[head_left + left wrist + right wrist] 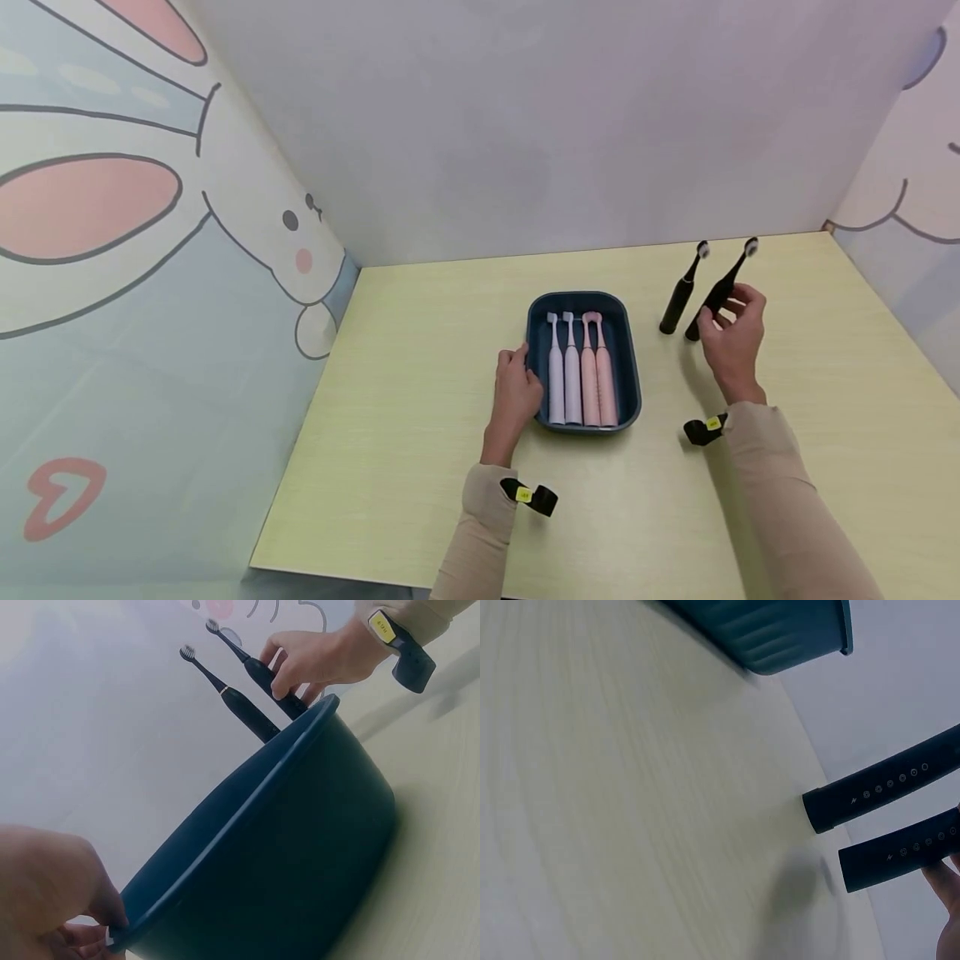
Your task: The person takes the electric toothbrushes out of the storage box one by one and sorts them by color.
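Observation:
A dark blue tray [633,392] lies on the table, with two pale lilac electric toothbrushes [556,383] and two pink ones [605,383] side by side inside. My left hand [516,385] holds the tray's left rim; in the left wrist view its thumb and fingers pinch the rim's edge. To the right of the tray, a black electric toothbrush [678,304] stands upright on its base. Just right of it, my right hand [733,342] grips a second black toothbrush [892,851] by the handle, head up. Its base looks slightly off the table in the right wrist view.
The pale wooden table [420,400] meets a plain wall [525,150] at the back. Walls with cartoon drawings stand on the left [150,375] and right. Each wrist wears a black camera band.

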### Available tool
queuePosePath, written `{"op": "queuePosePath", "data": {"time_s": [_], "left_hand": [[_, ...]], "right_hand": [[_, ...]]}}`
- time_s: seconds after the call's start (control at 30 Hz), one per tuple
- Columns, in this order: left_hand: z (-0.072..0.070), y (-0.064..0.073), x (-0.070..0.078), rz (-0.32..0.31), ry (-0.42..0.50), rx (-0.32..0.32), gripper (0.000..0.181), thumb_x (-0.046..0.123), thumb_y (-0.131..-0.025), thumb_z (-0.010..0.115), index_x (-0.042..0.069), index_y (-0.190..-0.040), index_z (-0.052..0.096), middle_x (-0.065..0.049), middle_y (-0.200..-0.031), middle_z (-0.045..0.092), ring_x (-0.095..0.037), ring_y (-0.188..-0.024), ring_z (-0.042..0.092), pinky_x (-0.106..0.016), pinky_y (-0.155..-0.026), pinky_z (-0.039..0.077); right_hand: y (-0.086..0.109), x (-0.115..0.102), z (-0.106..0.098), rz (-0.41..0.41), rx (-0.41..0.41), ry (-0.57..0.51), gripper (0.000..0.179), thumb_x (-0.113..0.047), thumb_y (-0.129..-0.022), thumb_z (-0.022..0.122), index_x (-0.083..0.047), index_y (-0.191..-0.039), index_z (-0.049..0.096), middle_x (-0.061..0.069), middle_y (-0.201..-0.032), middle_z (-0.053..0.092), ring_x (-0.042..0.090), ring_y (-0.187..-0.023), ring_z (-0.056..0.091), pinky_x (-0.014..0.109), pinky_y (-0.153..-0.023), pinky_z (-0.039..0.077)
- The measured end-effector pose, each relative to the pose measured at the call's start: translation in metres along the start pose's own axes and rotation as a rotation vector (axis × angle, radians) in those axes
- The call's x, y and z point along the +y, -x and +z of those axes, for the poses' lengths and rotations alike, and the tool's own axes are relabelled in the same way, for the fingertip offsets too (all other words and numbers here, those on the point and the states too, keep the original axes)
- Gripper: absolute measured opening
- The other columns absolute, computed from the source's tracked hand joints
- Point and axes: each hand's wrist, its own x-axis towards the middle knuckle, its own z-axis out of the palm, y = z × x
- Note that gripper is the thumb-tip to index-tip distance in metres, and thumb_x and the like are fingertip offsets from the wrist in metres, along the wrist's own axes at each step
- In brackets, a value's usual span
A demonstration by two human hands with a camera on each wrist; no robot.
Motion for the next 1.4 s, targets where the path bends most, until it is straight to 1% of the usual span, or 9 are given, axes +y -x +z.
{"op": "queuePosePath", "data": {"time_s": [0.23, 0.33, 0.53, 0.87, 1.1, 1.23, 1.3, 1.4], "left_hand": [[0.0, 0.0, 0.0, -0.006, -0.004, -0.001, 0.047, 0.003, -0.095, 0.047, 0.007, -0.142, 0.045, -0.014, -0.124, 0.048, -0.022, -0.104, 0.052, -0.037, -0.091, 0.047], [0.0, 0.001, 0.0, -0.012, -0.002, -0.001, 0.047, 0.004, -0.096, 0.047, 0.007, -0.142, 0.045, -0.013, -0.125, 0.048, -0.022, -0.104, 0.052, -0.036, -0.091, 0.047], [0.0, 0.001, 0.0, -0.003, -0.003, 0.003, 0.047, 0.003, -0.095, 0.047, 0.007, -0.142, 0.045, -0.013, -0.124, 0.048, -0.022, -0.104, 0.052, -0.036, -0.09, 0.048], [0.001, 0.0, 0.0, 0.006, -0.003, 0.011, 0.047, 0.003, -0.095, 0.047, 0.006, -0.142, 0.045, -0.013, -0.123, 0.049, -0.022, -0.102, 0.053, -0.036, -0.088, 0.048], [0.001, 0.0, 0.0, 0.009, 0.0, 0.012, 0.047, 0.004, -0.095, 0.047, 0.007, -0.142, 0.046, -0.013, -0.124, 0.049, -0.023, -0.104, 0.053, -0.036, -0.089, 0.048], [0.0, 0.001, 0.001, 0.001, -0.005, 0.013, 0.047, 0.004, -0.095, 0.047, 0.007, -0.142, 0.046, -0.013, -0.124, 0.048, -0.022, -0.104, 0.053, -0.036, -0.089, 0.048], [0.0, 0.001, 0.001, 0.0, -0.004, 0.013, 0.047, 0.003, -0.095, 0.047, 0.006, -0.142, 0.046, -0.013, -0.124, 0.048, -0.022, -0.104, 0.053, -0.036, -0.089, 0.048], [0.0, 0.001, 0.0, 0.004, -0.007, 0.012, 0.047, 0.003, -0.095, 0.047, 0.007, -0.142, 0.045, -0.013, -0.124, 0.048, -0.022, -0.103, 0.053, -0.036, -0.09, 0.048]], "right_hand": [[-0.007, 0.011, 0.001, 0.017, -0.008, 0.01, 0.047, 0.0, -0.084, 0.056, -0.008, -0.129, 0.042, -0.01, -0.113, 0.047, 0.005, -0.098, 0.055, 0.011, -0.08, 0.047], [-0.008, 0.011, 0.001, 0.021, -0.018, 0.022, 0.047, -0.001, -0.085, 0.055, -0.008, -0.13, 0.042, -0.009, -0.114, 0.046, 0.005, -0.101, 0.054, 0.013, -0.083, 0.048], [-0.01, 0.011, 0.001, 0.019, -0.034, 0.05, 0.046, -0.003, -0.087, 0.056, -0.009, -0.131, 0.041, -0.011, -0.115, 0.045, 0.006, -0.105, 0.053, 0.017, -0.087, 0.048], [-0.007, 0.017, 0.002, 0.003, -0.052, 0.121, 0.043, -0.009, -0.089, 0.057, -0.009, -0.13, 0.043, -0.016, -0.108, 0.044, 0.004, -0.104, 0.051, 0.017, -0.088, 0.048], [-0.007, 0.017, 0.001, 0.006, -0.05, 0.131, 0.042, -0.007, -0.088, 0.057, -0.007, -0.127, 0.045, -0.016, -0.105, 0.043, 0.003, -0.102, 0.05, 0.016, -0.088, 0.048], [-0.008, 0.02, 0.002, 0.014, -0.061, 0.158, 0.042, -0.007, -0.088, 0.057, -0.007, -0.127, 0.044, -0.017, -0.104, 0.042, 0.003, -0.101, 0.049, 0.016, -0.088, 0.048], [-0.007, 0.02, 0.002, 0.019, -0.068, 0.157, 0.043, -0.007, -0.087, 0.057, -0.007, -0.128, 0.044, -0.016, -0.105, 0.042, 0.003, -0.102, 0.048, 0.017, -0.089, 0.047], [-0.006, 0.02, 0.001, 0.013, -0.077, 0.146, 0.05, -0.005, -0.085, 0.059, -0.01, -0.132, 0.042, -0.015, -0.109, 0.042, 0.004, -0.105, 0.047, 0.023, -0.094, 0.047]]}}
